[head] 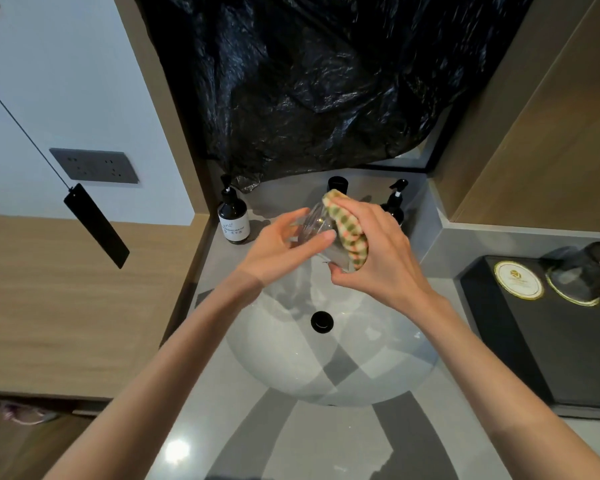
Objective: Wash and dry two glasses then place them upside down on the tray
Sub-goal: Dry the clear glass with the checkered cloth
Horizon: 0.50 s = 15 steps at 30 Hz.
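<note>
- The glass [317, 233] lies tilted on its side above the sink [329, 358], between my two hands.
- My left hand [278, 249] curls its fingers around the glass's body and grips it.
- My right hand [378, 251] is closed on the checked cloth [349, 230], pressing it against the glass.
- A second glass [584, 275] already stands upside down on the black tray [520, 341], well apart.
- Risk, as I judge it: wet glass could slip from my left grip if the cloth pushes too hard, and drop into the basin.

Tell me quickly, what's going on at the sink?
Left hand holds glass. Right hand rubs it with cloth. Second glass upside down on tray. Nothing in the way.
</note>
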Motion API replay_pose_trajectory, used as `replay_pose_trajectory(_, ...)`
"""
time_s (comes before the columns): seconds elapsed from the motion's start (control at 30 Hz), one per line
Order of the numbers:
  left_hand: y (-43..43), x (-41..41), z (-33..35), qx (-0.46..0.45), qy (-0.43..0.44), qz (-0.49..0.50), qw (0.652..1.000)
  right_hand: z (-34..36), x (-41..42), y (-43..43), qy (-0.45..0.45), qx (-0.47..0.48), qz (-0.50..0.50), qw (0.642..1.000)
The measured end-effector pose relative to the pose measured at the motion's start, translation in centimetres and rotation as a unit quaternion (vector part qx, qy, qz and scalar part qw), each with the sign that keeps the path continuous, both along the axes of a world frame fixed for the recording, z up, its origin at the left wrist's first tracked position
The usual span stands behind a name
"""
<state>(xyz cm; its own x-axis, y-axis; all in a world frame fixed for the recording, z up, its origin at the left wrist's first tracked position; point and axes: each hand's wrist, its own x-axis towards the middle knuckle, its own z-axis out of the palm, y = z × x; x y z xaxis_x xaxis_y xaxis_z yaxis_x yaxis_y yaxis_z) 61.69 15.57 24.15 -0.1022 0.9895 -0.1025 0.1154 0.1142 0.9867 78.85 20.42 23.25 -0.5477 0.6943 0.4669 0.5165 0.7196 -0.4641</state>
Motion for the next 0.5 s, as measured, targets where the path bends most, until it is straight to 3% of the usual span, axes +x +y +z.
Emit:
replay_pose_trajectory(0.07, 0.1, 0.9, -0.2, -0.006, -0.053, 0.037, 0.998, -0.6, -0.4, -0.3, 0.011, 0.040, -0.014, 0.999)
replay_pose_trajectory(0.2, -0.3, 1.7, -0.6, 0.001, -0.193, 0.056, 0.980, -1.7, -1.1, -0.9, 0.070, 0.029, -0.032, 0.997)
replay_pose_trajectory(0.37, -0.7, 1.4, -1.1, 0.020, -0.236, 0.077, 0.969, -0.8, -0.9, -0.9, 0.077, -0.041, 0.041, 0.995)
replay_pose_trajectory(0.5, -0.8, 0.9, -1.5, 0.024, -0.222, 0.077, 0.972, -0.4, -0.9, -0.4, 0.121, -0.112, 0.089, 0.982)
